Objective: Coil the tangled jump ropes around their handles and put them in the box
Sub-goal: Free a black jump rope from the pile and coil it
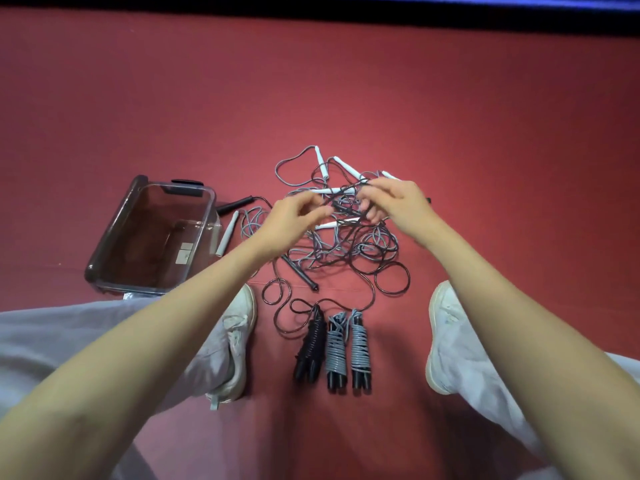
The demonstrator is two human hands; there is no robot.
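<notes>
A tangle of grey and black jump ropes (346, 247) with white and black handles lies on the red floor ahead of me. Both hands hover over its far side. My left hand (294, 220) has its fingers curled and pinched near a black rope. My right hand (391, 202) pinches a black rope strand with a black handle (341, 207) between the hands. Three coiled ropes lie side by side between my feet: a black one (311, 344) and two grey ones (336, 351) (360, 348). The clear plastic box (114, 237) stands at the left, with no ropes in it.
A white handle (227, 233) and a black handle (235, 205) lie just right of the box. My white shoes (235, 344) (446, 334) and grey trousers frame the coiled ropes. A dark band (346, 15) runs along the far edge of the floor.
</notes>
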